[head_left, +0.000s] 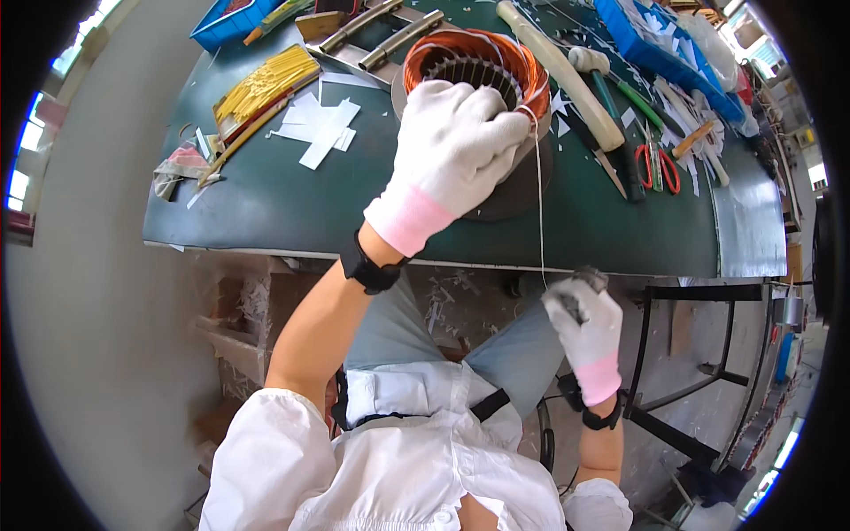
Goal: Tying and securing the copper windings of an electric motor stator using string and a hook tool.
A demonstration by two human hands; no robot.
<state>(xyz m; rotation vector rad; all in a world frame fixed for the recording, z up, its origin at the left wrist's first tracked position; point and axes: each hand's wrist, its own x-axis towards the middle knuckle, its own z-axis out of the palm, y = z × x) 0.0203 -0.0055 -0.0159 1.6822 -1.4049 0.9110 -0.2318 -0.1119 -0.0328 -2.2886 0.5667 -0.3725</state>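
Note:
On the near part of the table stands a motor stator with a ring of orange copper windings and slotted metal inside. My left hand, in a white glove with a pink cuff, is closed over the stator's near rim and hides part of it. A thin white cord runs from the windings' right side down past the table edge. My right hand, gloved the same way and slightly blurred, is closed around the cord's lower part below the table edge. Under the stator is a round dark base.
The green table also bears white paper pieces, a yellow bundle and metal bars. To the right lie a pale wooden stick, a mallet, red-handled scissors and a blue bin.

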